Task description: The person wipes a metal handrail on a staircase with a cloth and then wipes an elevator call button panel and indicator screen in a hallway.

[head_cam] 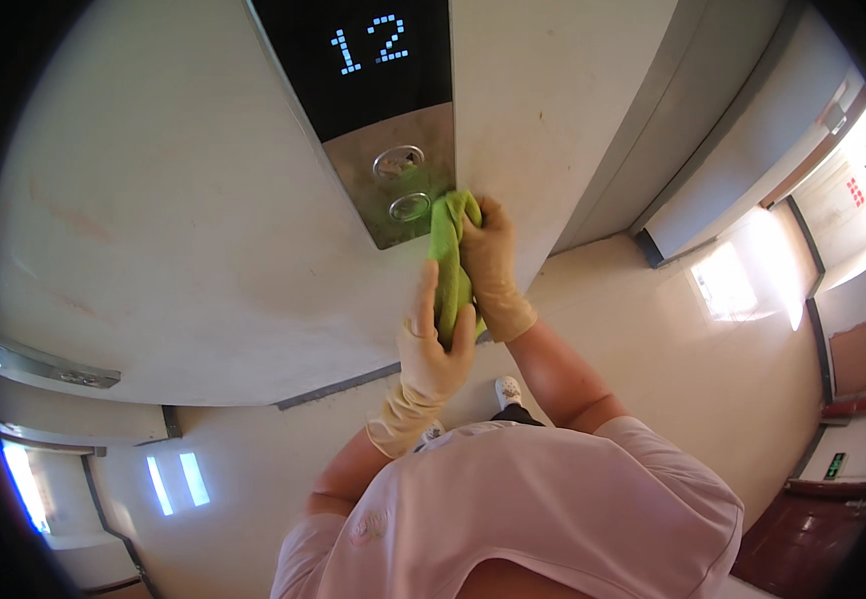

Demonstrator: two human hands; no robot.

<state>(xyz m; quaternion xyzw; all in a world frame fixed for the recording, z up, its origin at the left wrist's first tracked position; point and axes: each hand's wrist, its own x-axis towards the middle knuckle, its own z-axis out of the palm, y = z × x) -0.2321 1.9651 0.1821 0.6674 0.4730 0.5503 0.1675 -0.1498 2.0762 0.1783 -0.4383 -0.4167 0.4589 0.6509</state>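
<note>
A green cloth [446, 247], folded and hanging long, is gripped by my right hand [491, 251] in a cream rubber glove. Its upper end touches the lower right edge of the metal elevator call panel [354, 172], beside the lower round button [409, 207]. The upper round button [398, 162] sits just above. My left hand [436, 359], gloved alike, is below with thumb and fingers spread about the cloth's lower part; whether its palm touches the cloth is hidden. Above the buttons, a black display [373, 90] shows lit digits.
The panel is set in a pale, smudged wall [178, 224]. To the right runs a grey door frame [650, 112]. A metal fixture [58, 365] is on the wall at far left. Beige floor [642, 337] stretches behind, with a dark red door [799, 539] at lower right.
</note>
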